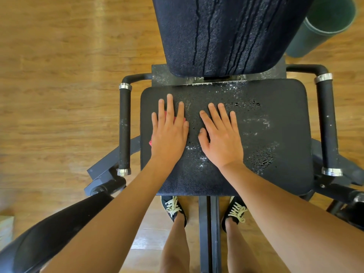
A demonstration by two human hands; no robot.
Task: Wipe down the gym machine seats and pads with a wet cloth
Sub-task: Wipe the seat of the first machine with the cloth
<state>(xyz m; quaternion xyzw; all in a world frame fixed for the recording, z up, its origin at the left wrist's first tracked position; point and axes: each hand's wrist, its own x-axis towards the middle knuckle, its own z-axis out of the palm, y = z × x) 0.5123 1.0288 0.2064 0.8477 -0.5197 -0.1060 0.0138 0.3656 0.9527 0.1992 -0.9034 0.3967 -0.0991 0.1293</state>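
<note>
Both bare forearms are reaching in from the bottom edge, over two dark lace-up shoes standing on the wooden plank floor.

Obs.: left hand is lying flat with fingers straight, pressing a pink-red wet cloth onto the left part of the black padded vinyl seat. The cloth is almost wholly hidden under the palm, showing only between the fingers and beside the wrist. Right hand is resting flat on the bare seat just beside the left, fingers spread, grasping nothing.

Surface: water beads and whitish smears are sitting across the middle and right of the seat. The black upright backrest pad is carrying dark vertical drip streaks. Black foam-covered side handles are flanking the seat. A dark green rolled mat is lying behind, to the right.

Step in hand (judgement): wiping the seat, left side being covered, right hand probably bracing.

Next move calls for: sweeping the cloth rightward under steady flat pressure, across the beaded and smeared patches to the far edge; the right hand will need lifting out of the path.
</note>
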